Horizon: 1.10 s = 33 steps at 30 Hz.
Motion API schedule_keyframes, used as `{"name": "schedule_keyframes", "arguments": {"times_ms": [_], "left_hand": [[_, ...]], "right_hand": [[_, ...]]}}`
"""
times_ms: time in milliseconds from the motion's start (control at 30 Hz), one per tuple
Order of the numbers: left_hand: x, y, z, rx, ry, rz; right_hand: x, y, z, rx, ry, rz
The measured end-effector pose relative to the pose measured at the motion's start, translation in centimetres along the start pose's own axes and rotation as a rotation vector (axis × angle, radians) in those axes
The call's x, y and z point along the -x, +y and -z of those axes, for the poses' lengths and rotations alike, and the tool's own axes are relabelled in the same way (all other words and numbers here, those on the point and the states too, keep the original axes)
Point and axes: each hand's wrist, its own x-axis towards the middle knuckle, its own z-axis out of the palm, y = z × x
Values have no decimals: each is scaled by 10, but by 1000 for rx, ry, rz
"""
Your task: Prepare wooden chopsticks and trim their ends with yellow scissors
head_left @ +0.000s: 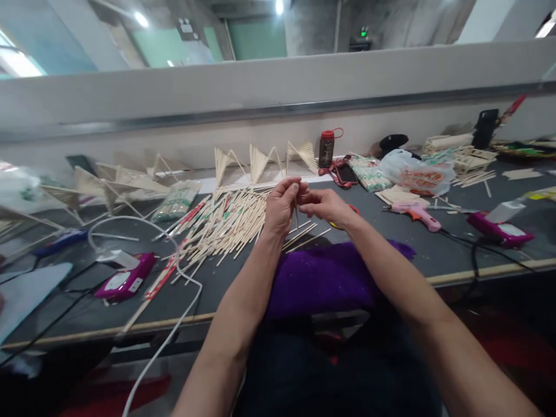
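Note:
My left hand [281,204] and my right hand [325,205] meet above the dark table [434,255], fingers pinched together. Between them they hold a thin wooden stick [296,215] that hangs down from the fingertips. Just left of the hands lies a loose pile of wooden chopsticks [226,223], some still in red and green paper sleeves. A purple cloth [324,278] lies under my forearms at the table's near edge.
Fan-shaped chopstick structures [260,161] stand along the back wall. A pink glue gun [417,213] lies at the right, pink devices [124,282] and cables at both sides. A brown bottle [326,147], plastic bags [414,172] and stick stacks sit at the back right.

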Motion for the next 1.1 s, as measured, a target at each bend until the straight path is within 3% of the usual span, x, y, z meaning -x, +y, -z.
{"name": "schedule_keyframes", "arguments": {"times_ms": [100, 200, 333, 400, 467, 533, 600, 700, 833, 933, 1100], "left_hand": [[5, -12, 1, -27, 2, 11], [8, -20, 1, -30, 26, 24], [11, -16, 0, -72, -33, 2], [10, -12, 6, -209, -40, -29], [10, -9, 17, -518, -3, -43], [12, -10, 29, -1014, -12, 4], [17, -13, 37, -1481, -155, 132], [27, -19, 37, -1827, -368, 242], [29, -25, 28, -1893, -422, 251], [24, -30, 27, -1859, -409, 281], [17, -40, 34, -1745, -394, 287]], "right_hand": [[-1, 15, -13, -110, 57, 5], [3, 29, -16, -118, -8, 14], [5, 32, -20, -70, -12, 18], [7, 29, -14, -62, 9, 15], [11, 27, -2, -76, 71, -39], [16, 28, 14, -77, 118, -132], [21, 30, 28, -22, 105, -221], [30, 37, 38, 201, -30, -286], [33, 46, 27, 700, -271, -353], [23, 51, 7, 944, -207, -425], [-5, 56, -23, 945, -147, -429]]}}
